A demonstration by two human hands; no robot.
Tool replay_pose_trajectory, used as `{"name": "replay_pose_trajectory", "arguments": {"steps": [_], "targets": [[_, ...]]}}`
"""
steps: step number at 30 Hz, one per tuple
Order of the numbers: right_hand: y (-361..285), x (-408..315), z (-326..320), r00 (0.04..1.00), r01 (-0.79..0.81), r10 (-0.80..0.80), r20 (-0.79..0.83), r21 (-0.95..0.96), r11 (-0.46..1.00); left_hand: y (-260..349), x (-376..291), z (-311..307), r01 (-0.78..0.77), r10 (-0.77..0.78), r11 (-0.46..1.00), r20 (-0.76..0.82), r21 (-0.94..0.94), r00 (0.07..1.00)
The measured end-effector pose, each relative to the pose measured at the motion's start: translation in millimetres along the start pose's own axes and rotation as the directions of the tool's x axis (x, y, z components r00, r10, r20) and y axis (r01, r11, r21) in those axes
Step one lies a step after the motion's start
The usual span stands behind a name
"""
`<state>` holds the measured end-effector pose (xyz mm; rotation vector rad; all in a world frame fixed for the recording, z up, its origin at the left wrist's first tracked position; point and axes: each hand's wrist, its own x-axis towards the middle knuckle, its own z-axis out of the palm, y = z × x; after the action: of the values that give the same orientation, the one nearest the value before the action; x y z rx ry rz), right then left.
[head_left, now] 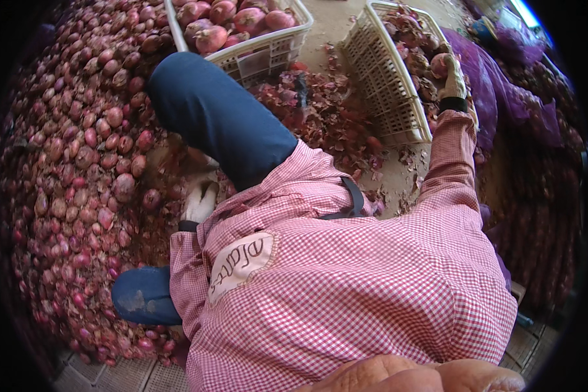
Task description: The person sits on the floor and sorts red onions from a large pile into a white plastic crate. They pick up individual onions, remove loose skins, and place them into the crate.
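Note:
My right hand [454, 78], in a pale glove with a dark cuff, reaches into a tilted cream plastic crate [379, 73] of onions and loose skins. Its fingers are curled against a red onion [439, 65] near the crate's right rim. My left hand [199, 203], also gloved, hangs low between my knees, by the edge of a large heap of red onions [88, 161]. Nothing shows in it, but my forearm and leg partly hide that area. One red onion [151, 198] lies a short way left of this hand.
A second cream crate [269, 46], full of large red onions, stands beyond my knee [176, 83]. Between the crates lies a pile of dry onion skins [318, 103]. Purple mesh netting [490, 88] is at the right. Slatted plastic crates [127, 377] border the heap below.

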<state>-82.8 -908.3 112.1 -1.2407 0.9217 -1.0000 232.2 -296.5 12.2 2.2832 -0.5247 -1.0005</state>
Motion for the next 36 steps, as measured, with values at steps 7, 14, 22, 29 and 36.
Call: {"name": "replay_pose_trajectory", "arguments": {"steps": [7, 14, 22, 29, 36], "targets": [[66, 76, 17, 0.948, -0.053, 0.209, 0.24, -0.528, 0.847, -2, -10, -10, 0.048, -0.095, 0.941, 0.126, 0.335, 0.988], [61, 149, 45, 0.913, 0.401, -0.073, 0.402, -0.848, 0.346, -10, -54, -38, 0.091, -0.009, 0.868, -0.167, 0.489, 0.986], [89, 18, 203, 0.706, 0.589, 0.0, 0.708, -0.588, 0.554, 22, -135, -95, 0.107, 0.107, 0.922, -0.51, 0.372, 0.853], [246, -211, 401, 0.141, 0.467, 0.618, 0.773, -0.602, 0.647, 11, -149, -97, -0.161, 0.306, 0.941, -0.545, 0.297, 0.781], [384, -352, 524, -0.075, 0.477, 0.772, 0.631, -0.657, 0.584, -28, -128, -57, -0.005, 0.072, 0.988, -0.424, 0.156, 0.903]]}}
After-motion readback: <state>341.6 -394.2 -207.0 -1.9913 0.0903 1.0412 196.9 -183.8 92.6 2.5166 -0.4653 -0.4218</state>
